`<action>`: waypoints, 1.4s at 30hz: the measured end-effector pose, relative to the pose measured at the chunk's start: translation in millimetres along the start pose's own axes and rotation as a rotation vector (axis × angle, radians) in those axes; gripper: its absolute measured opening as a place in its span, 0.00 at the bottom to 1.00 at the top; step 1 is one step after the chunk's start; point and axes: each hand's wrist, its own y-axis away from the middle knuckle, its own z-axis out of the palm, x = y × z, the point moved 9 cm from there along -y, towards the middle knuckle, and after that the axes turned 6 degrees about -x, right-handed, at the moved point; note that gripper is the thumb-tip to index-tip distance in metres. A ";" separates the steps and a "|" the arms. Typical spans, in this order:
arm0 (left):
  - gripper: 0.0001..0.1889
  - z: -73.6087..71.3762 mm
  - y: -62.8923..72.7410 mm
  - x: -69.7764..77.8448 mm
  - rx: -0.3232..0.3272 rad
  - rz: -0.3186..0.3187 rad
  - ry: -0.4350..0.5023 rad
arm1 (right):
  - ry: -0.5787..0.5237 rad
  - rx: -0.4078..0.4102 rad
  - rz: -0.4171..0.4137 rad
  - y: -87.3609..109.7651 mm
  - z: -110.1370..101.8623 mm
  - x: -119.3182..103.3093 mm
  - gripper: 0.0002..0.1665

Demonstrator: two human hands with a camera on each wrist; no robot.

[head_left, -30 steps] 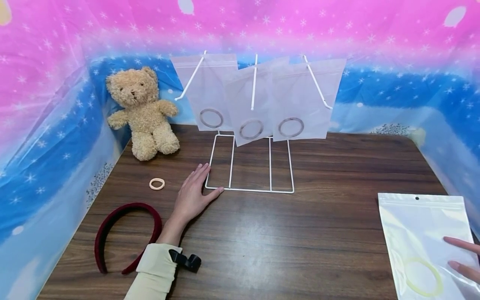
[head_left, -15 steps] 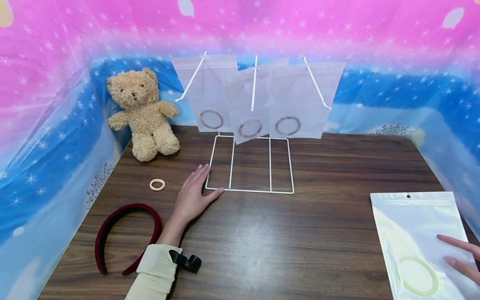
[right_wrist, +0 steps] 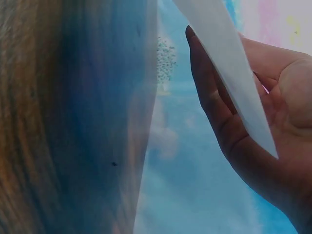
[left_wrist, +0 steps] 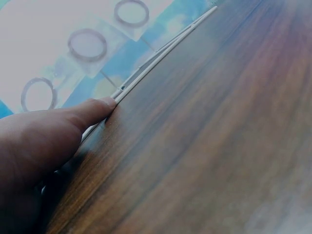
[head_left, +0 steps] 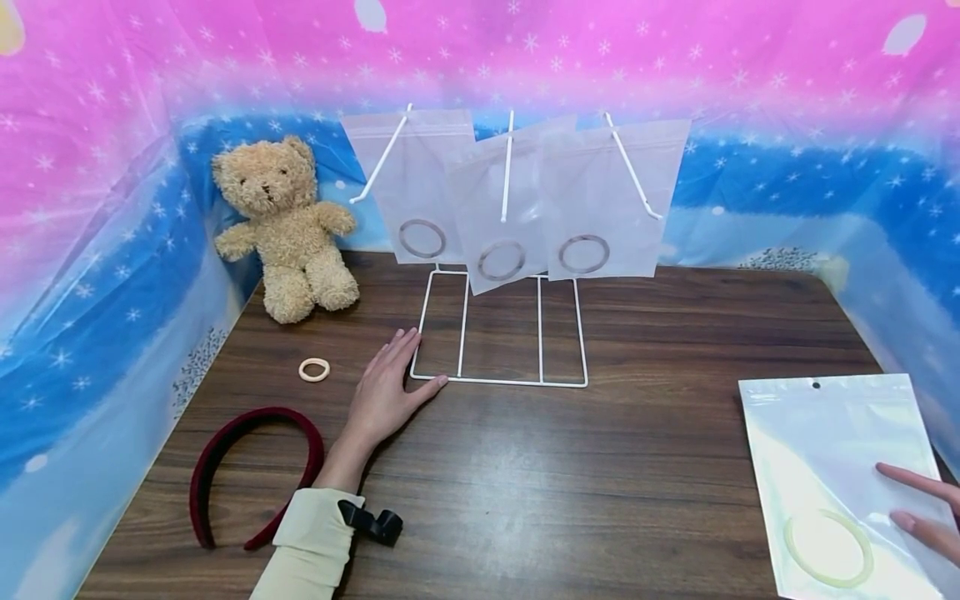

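Observation:
My left hand (head_left: 386, 392) rests at the near left corner of a white wire display rack (head_left: 498, 382), fingers straight and thumb on the front bar. In the left wrist view the thumb (left_wrist: 95, 111) touches that bar. At the far right, my right hand (right_wrist: 258, 165) holds a white zip bag (head_left: 810, 450) between thumb and fingers. A pale yellow ring (head_left: 789, 546) shows through the bag's front. From the rack's prongs hang three translucent bags, the left bag (head_left: 420, 175), middle bag (head_left: 480, 200) and right bag (head_left: 600, 183), each with a ring shape low inside.
A teddy bear (head_left: 288, 225) sits at the back left of the wooden table (head_left: 637, 467). In front of it lie a small cream ring (head_left: 314, 370) and a dark red headband (head_left: 201, 467). Patterned cloth (head_left: 787, 192) surrounds the table's back and sides.
My right hand has brought the white zip bag slightly left and up. The hanging bags sway a little, the right one most. My left hand stays in place.

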 end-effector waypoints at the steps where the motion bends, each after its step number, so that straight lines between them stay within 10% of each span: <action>1: 0.43 -0.2 -0.1 0.1 0.000 0.000 0.000 | 0.012 0.018 -0.027 0.2 -1.6 -3.1 0.37; 19: 0.44 1.2 0.5 -1.9 -0.009 -0.009 -0.007 | -0.037 0.067 -0.153 7.7 -17.6 -70.9 0.31; 33: 0.43 1.5 0.2 -1.4 0.000 0.000 -0.001 | -0.062 0.194 -0.429 28.9 -43.5 -217.4 0.35; 42: 0.43 1.2 1.0 -1.3 0.002 -0.002 0.007 | -0.041 0.149 -0.488 17.9 -34.5 -271.5 0.36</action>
